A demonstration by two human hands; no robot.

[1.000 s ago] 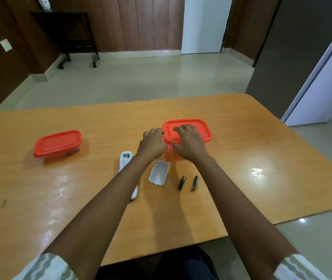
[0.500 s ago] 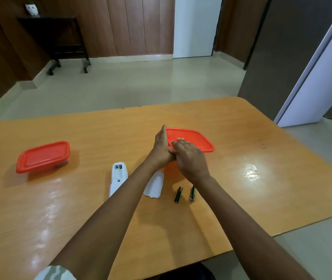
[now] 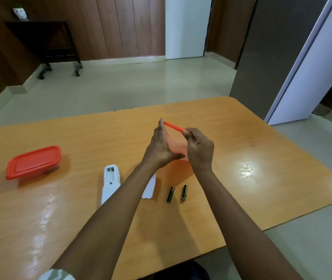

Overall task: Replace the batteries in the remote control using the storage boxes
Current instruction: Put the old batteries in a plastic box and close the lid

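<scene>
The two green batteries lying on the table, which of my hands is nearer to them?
Right. The right hand is just beyond the two green batteries, holding the red lid; the left hand is beyond and farther left.

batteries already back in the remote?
No: the remote's battery bay lies open and empty, and both batteries lie loose on the table beside the detached cover.

The table (image 3: 262,168) is bare on the right side. In the middle, a remote (image 3: 110,182), a white cover (image 3: 150,188) and two batteries (image 3: 177,192) lie close together. A red box (image 3: 33,162) sits far left.
</scene>
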